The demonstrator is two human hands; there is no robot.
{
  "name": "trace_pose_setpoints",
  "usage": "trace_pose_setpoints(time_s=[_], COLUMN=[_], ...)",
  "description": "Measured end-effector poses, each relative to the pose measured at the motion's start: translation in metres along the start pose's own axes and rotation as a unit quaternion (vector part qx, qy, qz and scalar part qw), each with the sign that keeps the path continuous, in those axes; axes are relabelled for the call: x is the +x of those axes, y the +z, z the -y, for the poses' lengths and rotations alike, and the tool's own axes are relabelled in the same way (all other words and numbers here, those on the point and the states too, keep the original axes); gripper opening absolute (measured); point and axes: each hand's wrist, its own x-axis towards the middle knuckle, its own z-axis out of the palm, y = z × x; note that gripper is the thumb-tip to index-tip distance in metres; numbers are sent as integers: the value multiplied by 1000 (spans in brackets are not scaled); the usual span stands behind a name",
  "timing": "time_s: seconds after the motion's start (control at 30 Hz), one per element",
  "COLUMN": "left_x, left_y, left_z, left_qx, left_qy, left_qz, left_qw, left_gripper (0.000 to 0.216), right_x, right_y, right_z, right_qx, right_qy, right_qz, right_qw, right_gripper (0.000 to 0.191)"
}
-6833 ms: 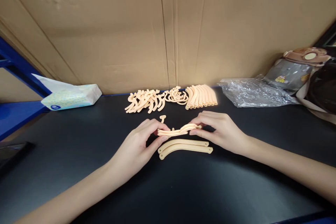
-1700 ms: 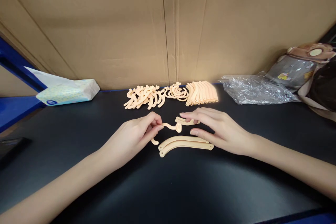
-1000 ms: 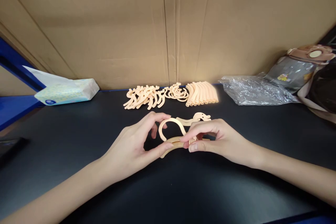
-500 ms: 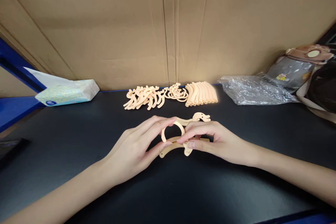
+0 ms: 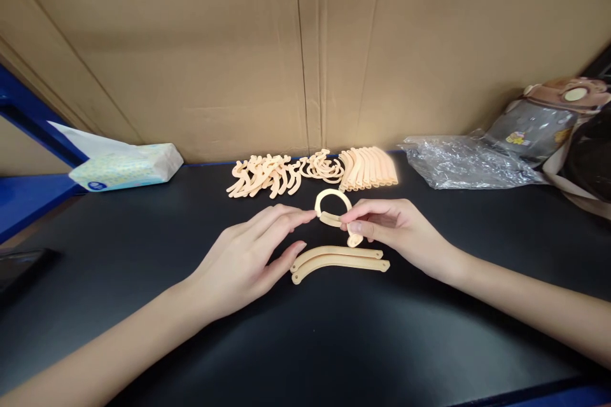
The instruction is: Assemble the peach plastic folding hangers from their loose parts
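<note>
My right hand (image 5: pixel 396 232) pinches a peach plastic hook piece (image 5: pixel 334 206), its curved loop standing up above the fingers and a round end hanging below the thumb. My left hand (image 5: pixel 248 261) lies just to the left with fingers stretched toward the hook, its fingertips close to the piece and holding nothing. Two long curved peach bars (image 5: pixel 338 261) lie side by side on the black tabletop (image 5: pixel 334 343) just in front of both hands.
At the back edge lie a pile of hook parts (image 5: pixel 265 175), a few ring-like parts (image 5: pixel 322 168) and a neat row of curved bars (image 5: pixel 370 168). A tissue pack (image 5: pixel 126 165) sits far left, a crumpled plastic bag (image 5: pixel 463 162) and a bottle (image 5: pixel 544 117) far right. Cardboard wall behind.
The hook has been lifted up and back off the curved bars by my right hand. My left hand has let go and flattened out. The flat shaped piece behind is no longer visible.
</note>
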Motion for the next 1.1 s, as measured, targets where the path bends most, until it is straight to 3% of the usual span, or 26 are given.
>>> trace_pose_setpoints(time_s=[0.23, 0.4, 0.6, 0.83, 1.1], left_x=[3, 5, 4, 3, 2], left_y=[-1, -3, -3, 5, 23], left_z=[3, 2, 1, -1, -14], left_qx=[26, -16, -24, -49, -105], left_qy=[108, 122, 125, 50, -84], left_qz=[10, 43, 86, 129, 78], left_qw=[994, 991, 988, 989, 988], left_gripper=[20, 13, 19, 14, 12], right_x=[4, 6, 6, 8, 8], right_y=[-3, -4, -5, -5, -5], right_z=[-10, -15, -18, -20, -20], right_qx=[-25, -15, -12, -10, -12], right_qy=[-40, -39, -40, -43, -32], right_qz=[-83, -94, -90, -92, -90], right_qw=[995, 995, 995, 995, 995], right_gripper=[21, 21, 19, 16, 15])
